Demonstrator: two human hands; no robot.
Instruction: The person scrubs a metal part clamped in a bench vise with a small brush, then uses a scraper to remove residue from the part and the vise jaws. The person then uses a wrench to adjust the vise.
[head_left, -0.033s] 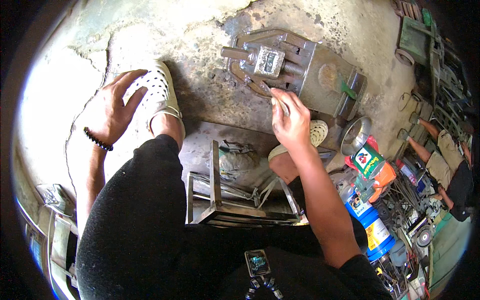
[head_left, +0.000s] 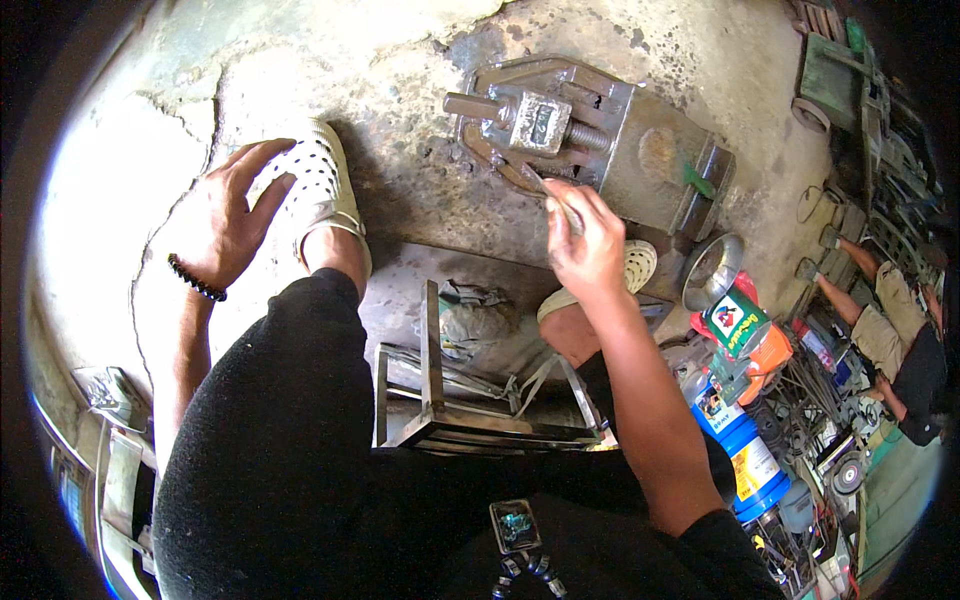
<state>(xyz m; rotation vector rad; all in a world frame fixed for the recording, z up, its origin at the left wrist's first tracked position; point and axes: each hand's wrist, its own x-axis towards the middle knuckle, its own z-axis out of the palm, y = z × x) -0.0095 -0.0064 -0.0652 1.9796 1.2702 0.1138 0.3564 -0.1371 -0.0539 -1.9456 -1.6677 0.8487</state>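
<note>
My right hand (head_left: 588,235) is closed around a slim, narrow-tipped tool (head_left: 537,179); its exact kind cannot be made out. The tool's tip is at the near edge of a heavy brown metal vise (head_left: 620,130) lying on the floor. A thick threaded screw (head_left: 587,137) runs into a block with a small label plate (head_left: 540,124) on the vise. Wet-looking sheen shows on parts of its frame. My left hand (head_left: 232,205), fingers spread and holding nothing, hangs beside my left clog (head_left: 320,180). A dark beaded bracelet (head_left: 197,278) circles that wrist.
Between my legs stands a metal-framed stool (head_left: 432,385), with a crumpled bag (head_left: 475,320) near it. To the right are a metal bowl (head_left: 712,270), a green container (head_left: 735,320), a blue bucket (head_left: 750,470) and piled metal parts. Another person (head_left: 890,335) is at the far right.
My right hand has shifted very slightly to the right with the tool. My left hand and the vise stay where they were.
</note>
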